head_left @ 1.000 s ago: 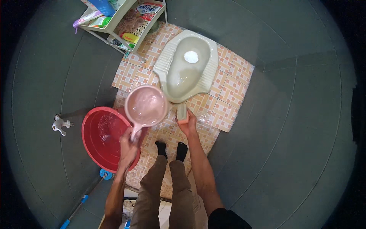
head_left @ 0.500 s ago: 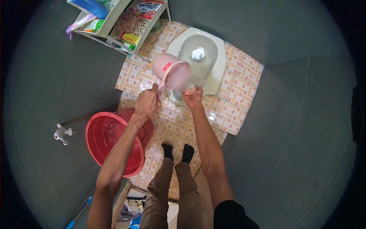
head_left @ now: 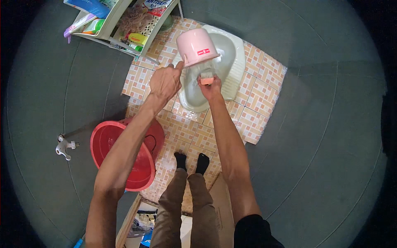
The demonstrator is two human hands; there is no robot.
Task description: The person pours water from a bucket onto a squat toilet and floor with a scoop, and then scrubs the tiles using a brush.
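My left hand (head_left: 165, 82) is closed round the handle of a pink water dipper (head_left: 196, 44), tipped far over above a squat toilet (head_left: 235, 78). Water seems to run from its rim onto a scrub brush (head_left: 207, 79) just below. That brush has an orange-pink back and pale bristles turned up toward the dipper; my right hand (head_left: 212, 89) grips it over the toilet's near part. The white toilet bowl looks wet, and the dipper covers some of its far left side.
A red bucket (head_left: 96, 142) stands left of my legs, with a white tap (head_left: 65, 146) on the wall beside it. A shelf rack (head_left: 111, 25) with bottles and packets is at the far left. Patterned tiles (head_left: 256, 105) surround the toilet; a doorway lies behind my feet.
The dipper has moved right and away from me and tipped over further, so its outer side now shows. My right hand has raised the brush slightly, its bristles now clearly visible.
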